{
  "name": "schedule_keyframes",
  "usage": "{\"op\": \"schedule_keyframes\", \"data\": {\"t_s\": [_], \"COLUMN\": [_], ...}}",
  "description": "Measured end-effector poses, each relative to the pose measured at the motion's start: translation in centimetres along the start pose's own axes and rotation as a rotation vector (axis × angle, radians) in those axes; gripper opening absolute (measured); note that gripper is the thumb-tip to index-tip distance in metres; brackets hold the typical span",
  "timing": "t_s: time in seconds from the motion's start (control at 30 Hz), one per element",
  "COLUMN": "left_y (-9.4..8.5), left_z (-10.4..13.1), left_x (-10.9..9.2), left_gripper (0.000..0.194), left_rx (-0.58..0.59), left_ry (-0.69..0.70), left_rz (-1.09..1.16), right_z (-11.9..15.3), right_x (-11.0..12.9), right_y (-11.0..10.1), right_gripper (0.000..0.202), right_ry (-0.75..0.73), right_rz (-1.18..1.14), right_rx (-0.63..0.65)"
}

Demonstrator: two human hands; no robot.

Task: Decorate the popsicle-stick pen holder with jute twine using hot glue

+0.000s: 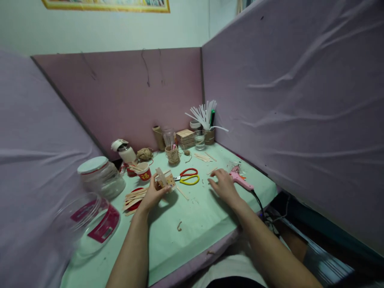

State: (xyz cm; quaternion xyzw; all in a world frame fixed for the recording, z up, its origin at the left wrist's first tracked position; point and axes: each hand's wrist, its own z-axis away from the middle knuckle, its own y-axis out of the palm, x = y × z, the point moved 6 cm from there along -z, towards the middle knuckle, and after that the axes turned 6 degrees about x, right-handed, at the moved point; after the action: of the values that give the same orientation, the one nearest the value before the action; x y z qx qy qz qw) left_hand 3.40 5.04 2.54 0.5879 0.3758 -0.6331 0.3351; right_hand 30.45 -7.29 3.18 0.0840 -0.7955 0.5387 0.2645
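My left hand (pixel 153 195) grips a small pale box-like piece (pixel 168 179) with little dark dots, made at least partly of flat wooden sticks. Fingers and thumb hold it by its sides, above the table. My right hand (pixel 224 186) hovers palm down over the cloth, fingers bent and apart, with nothing seen in it. Just right of that hand lies a pink hot glue gun (pixel 242 182), its cord running off the table edge. Scissors (pixel 189 177) with one red and one yellow handle lie behind the held piece. A loose craft stick (pixel 182 193) lies beside it.
Craft sticks (pixel 135 199) are piled left of my left hand, near a red paper cup (pixel 144 173). Clear plastic jars (pixel 102 178) stand farther left. Along the back are a twine ball (pixel 145 154), a water glass (pixel 199 141) and white glue sticks (pixel 204 115). Cloth-covered partitions enclose the table.
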Motion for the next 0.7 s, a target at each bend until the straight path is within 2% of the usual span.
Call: {"op": "schedule_keyframes", "data": {"t_s": [0.07,0.13,0.27,0.33,0.43,0.53,0.6,0.7], "left_y": [0.3,0.7,1.5,2.0,2.5,2.7,2.8,3.2], "left_z": [0.0,0.0,0.2,0.3,0.4,0.5,0.6,0.7], "left_x": [0.0,0.2,0.4,0.3,0.2,0.2,0.2,0.1], "left_gripper": [0.091,0.087,0.082,0.085,0.091,0.086,0.084,0.083], "left_rx": [0.019,0.036,0.054,0.068,0.097,0.094,0.096,0.119], "left_ry": [-0.016,-0.034,-0.024,-0.002,0.022,0.014,0.013,0.01], "left_rz": [0.034,0.066,0.22,0.319,0.401,0.441,0.471,0.527], "right_z": [0.5,0.9,1.4,1.5,1.3,1.0,0.9,1.4], "right_x": [-3.5,-6.4,-9.7,-10.3,-10.3,-9.0,-7.0,-2.6], "right_y": [-2.1,-3.4,-3.3,-2.9,-2.6,-3.2,-3.9,-5.3], "right_gripper": [0.029,0.039,0.04,0.039,0.039,0.037,0.035,0.035], "right_ry": [0.174,0.297,0.372,0.362,0.322,0.237,0.143,-0.02], "right_rz": [0.149,0.266,0.34,0.363,0.388,0.309,0.133,-0.223], "right_rx": [-0.019,0.027,0.199,0.196,0.113,0.04,0.015,-0.042]}}
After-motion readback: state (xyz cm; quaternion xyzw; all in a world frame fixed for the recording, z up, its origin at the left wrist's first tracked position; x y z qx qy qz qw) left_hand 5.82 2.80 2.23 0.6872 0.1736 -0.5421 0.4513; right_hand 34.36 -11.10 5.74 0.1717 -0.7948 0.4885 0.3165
